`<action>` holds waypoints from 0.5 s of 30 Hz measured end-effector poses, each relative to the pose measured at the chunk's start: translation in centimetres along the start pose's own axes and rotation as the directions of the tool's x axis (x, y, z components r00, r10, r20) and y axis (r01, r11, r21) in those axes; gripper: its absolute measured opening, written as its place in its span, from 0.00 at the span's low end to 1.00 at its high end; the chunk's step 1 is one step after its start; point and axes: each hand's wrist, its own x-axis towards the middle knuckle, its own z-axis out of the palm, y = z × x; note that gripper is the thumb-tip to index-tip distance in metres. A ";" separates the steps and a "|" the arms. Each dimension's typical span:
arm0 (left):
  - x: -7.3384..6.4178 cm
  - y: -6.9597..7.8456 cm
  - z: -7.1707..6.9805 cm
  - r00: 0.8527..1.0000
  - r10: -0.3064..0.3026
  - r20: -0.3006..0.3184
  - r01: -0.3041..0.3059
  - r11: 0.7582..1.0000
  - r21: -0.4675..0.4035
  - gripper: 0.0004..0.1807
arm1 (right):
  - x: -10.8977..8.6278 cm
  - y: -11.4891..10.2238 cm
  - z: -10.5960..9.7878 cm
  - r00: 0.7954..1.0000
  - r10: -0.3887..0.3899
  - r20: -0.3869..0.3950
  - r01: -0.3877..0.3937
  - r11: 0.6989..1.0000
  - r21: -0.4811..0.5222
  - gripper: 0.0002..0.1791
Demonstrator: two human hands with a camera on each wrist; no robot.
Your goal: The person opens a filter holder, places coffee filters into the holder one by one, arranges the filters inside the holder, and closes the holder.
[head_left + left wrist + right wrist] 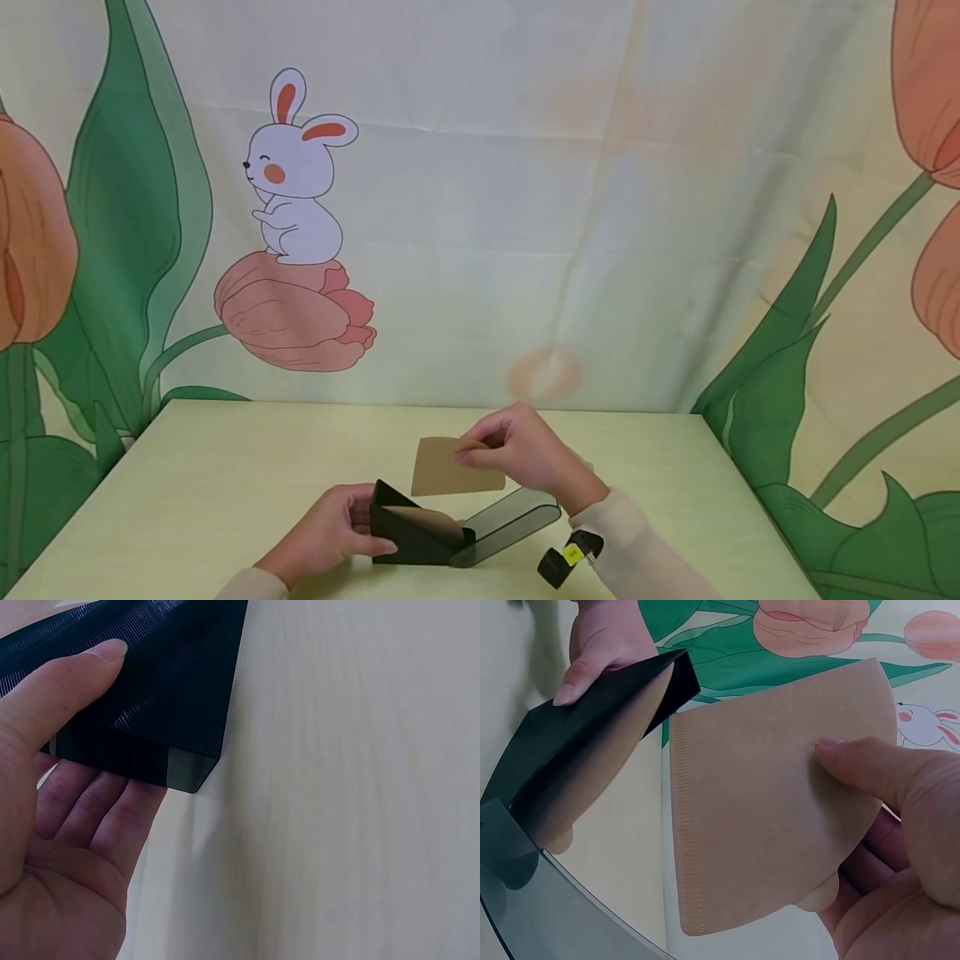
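Note:
My left hand point(333, 525) grips a black coffee filter holder point(412, 546) at its left end, thumb on the ribbed face point(165, 682) and fingers beneath. The holder's smoky see-through lid point(517, 521) is swung out to the right. Inside the holder is a brown paper filter point(619, 761), its edge showing along the opening. Above and behind the holder, my right hand point(517, 454) pinches another brown coffee filter point(442, 467) between thumb and fingers. In the right wrist view this coffee filter point(757, 802) is flat, with a crimped seam on its left side and a small tab below.
The pale wood-grain table point(225, 467) lies under both hands. A printed curtain point(465, 208) with a rabbit and tulips hangs behind its back edge. A black device with a yellow label point(572, 554) is strapped to the right wrist.

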 end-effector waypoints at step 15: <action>0.1 0.0 0.0 1.000 -0.009 -0.004 0.009 1.000 -0.010 0.29 | 0.6 0.8 2.1 1.000 0.023 0.002 -0.023 1.000 0.016 0.03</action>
